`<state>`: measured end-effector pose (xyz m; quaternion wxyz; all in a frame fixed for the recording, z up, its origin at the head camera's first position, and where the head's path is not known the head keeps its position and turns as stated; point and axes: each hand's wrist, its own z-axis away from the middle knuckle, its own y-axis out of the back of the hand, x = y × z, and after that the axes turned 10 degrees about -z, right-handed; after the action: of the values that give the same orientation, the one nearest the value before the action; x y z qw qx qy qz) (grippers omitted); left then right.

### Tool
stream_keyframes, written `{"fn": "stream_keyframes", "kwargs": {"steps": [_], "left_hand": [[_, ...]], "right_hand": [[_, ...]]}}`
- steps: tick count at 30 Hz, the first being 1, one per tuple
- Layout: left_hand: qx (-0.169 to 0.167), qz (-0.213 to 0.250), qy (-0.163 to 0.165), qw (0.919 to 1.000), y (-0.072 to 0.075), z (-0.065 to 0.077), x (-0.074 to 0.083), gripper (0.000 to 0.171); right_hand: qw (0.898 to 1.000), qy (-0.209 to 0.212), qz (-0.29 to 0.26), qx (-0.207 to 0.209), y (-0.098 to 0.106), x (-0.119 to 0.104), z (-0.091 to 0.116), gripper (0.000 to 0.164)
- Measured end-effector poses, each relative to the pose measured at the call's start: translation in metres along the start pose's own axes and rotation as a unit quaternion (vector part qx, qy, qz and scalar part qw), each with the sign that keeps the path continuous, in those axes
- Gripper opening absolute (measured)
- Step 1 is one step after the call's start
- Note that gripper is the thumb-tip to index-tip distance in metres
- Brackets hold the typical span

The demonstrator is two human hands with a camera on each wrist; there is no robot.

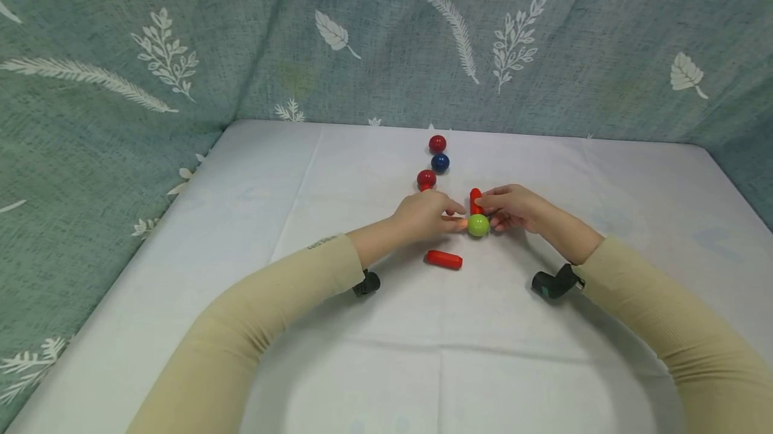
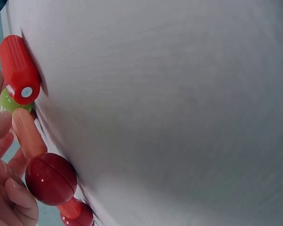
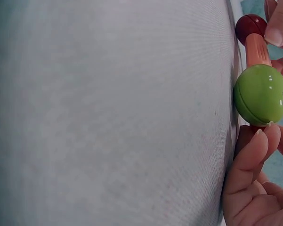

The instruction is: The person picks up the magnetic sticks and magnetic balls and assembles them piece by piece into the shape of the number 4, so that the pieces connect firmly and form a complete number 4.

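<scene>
A chain of balls and ridged pegs lies on the white cloth. My left hand (image 1: pixel 425 216) pinches a light red peg (image 2: pixel 29 134) that runs from a dark red ball (image 2: pixel 51 179) to a green ball (image 1: pixel 478 225). That dark red ball is hidden under the left hand in the head view. My right hand (image 1: pixel 513 208) pinches a red peg (image 1: pixel 476 200) at the far side of the green ball, with its lower fingers beside the ball. Another red ball (image 1: pixel 426 179), with a peg end showing below it, sits beyond the left hand.
A loose red peg (image 1: pixel 443 259) lies nearer me. At the back, a blue ball (image 1: pixel 440 163) and a red ball (image 1: pixel 437 144) stand in line. Behind the table (image 1: pixel 362 387) hangs a green leaf-patterned curtain (image 1: pixel 386 38).
</scene>
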<state>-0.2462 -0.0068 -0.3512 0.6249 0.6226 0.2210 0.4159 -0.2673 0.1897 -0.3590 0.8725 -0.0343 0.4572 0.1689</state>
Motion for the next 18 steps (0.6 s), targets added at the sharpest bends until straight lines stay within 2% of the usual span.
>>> {"fn": "stream_keyframes", "kwargs": {"steps": [6,18], "left_hand": [[0.003,-0.013,0.004,0.9999,-0.0029,-0.0008,0.0004,0.030],[0.006,-0.012,0.012,0.9998,-0.0033,-0.0008,0.0019,0.024]], "right_hand": [[1.000,0.002,-0.005,-0.004,0.0002,0.0003,0.0004,0.057],[1.000,0.002,0.001,0.002,0.0001,0.0009,0.0001,0.055]]}}
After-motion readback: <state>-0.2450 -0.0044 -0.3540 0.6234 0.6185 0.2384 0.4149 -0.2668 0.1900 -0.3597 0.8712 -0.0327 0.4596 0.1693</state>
